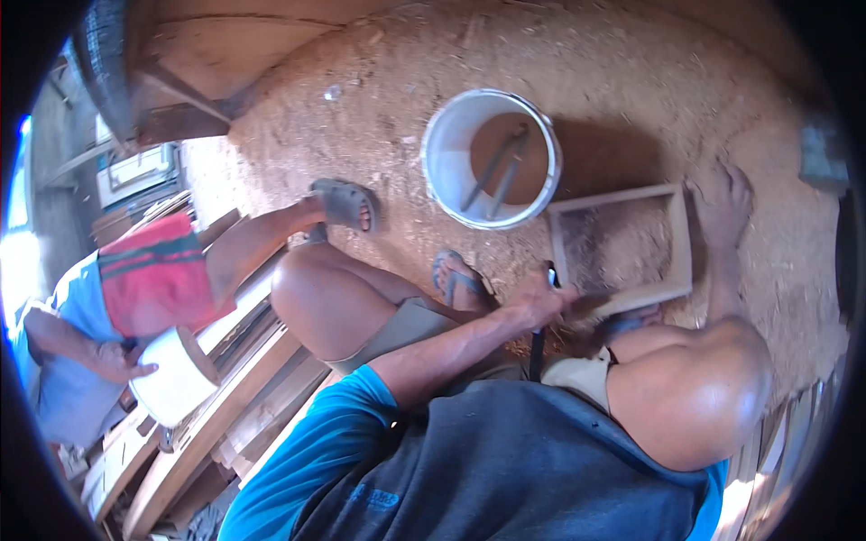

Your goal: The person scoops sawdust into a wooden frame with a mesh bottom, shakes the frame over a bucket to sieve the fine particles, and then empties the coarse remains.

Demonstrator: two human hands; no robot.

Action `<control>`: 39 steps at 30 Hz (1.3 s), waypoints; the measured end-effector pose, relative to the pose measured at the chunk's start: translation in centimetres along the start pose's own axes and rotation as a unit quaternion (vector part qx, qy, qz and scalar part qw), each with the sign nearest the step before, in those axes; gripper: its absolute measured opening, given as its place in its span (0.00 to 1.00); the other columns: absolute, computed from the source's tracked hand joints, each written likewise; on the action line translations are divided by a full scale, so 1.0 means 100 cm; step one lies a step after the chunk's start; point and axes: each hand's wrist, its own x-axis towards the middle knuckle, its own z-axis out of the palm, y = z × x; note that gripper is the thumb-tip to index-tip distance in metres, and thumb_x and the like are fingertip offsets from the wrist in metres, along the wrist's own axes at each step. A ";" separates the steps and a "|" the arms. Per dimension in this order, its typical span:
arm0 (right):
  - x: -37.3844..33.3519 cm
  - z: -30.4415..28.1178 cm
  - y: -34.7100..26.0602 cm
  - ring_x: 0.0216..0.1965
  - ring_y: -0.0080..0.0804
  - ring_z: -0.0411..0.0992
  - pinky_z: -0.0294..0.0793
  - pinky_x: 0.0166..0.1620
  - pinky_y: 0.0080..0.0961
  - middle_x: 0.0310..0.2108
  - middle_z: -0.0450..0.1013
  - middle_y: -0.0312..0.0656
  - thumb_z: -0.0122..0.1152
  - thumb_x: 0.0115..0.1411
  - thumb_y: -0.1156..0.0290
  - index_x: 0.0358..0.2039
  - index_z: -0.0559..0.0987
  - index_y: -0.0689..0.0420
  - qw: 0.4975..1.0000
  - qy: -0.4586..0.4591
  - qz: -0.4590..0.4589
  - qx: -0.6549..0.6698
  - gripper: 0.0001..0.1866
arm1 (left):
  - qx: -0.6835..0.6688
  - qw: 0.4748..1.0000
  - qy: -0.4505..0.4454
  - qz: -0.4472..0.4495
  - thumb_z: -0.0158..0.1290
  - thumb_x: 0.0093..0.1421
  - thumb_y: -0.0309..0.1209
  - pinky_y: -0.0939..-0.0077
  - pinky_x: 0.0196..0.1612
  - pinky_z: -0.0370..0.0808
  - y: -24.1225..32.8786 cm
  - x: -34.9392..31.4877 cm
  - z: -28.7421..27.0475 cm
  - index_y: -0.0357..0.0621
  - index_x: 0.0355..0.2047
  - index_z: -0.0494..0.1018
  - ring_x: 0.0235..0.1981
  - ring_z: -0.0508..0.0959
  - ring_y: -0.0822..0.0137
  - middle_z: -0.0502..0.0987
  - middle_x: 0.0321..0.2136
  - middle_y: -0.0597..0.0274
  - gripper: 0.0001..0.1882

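Note:
A rectangular wooden frame (pixel 683 242) lies on the sawdust-covered ground in front of me. Its middle is dusty brown, and I cannot tell whether mesh or bare ground shows there. My left hand (pixel 538 302) is closed round a dark, narrow object beside the frame's near left corner. A shiny tip (pixel 552 273) sticks out above the fist and a black length (pixel 537 356) hangs below; its kind is unclear. Just outside the frame's right side, my right hand (pixel 724 200) reaches toward the ground with fingers apart, holding nothing visible.
Beyond the frame's left corner a white bucket (pixel 435 167) holds two grey bars (pixel 505 171). At left, another person's hand (pixel 117 361) grips a white container (pixel 171 383). Wooden boards (pixel 216 406) are stacked behind my left knee. A greyish block (pixel 823 153) stands far right.

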 end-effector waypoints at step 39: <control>0.056 -0.186 -0.080 0.63 0.42 0.63 0.57 0.65 0.33 0.61 0.66 0.55 0.55 0.62 0.42 0.64 0.66 0.63 0.868 -0.275 0.154 0.383 0.41 | 0.032 0.984 -0.074 0.159 0.53 0.57 0.49 0.64 0.38 0.74 0.041 -0.081 -0.097 0.31 0.42 0.75 0.31 0.78 0.61 0.79 0.31 0.50 0.28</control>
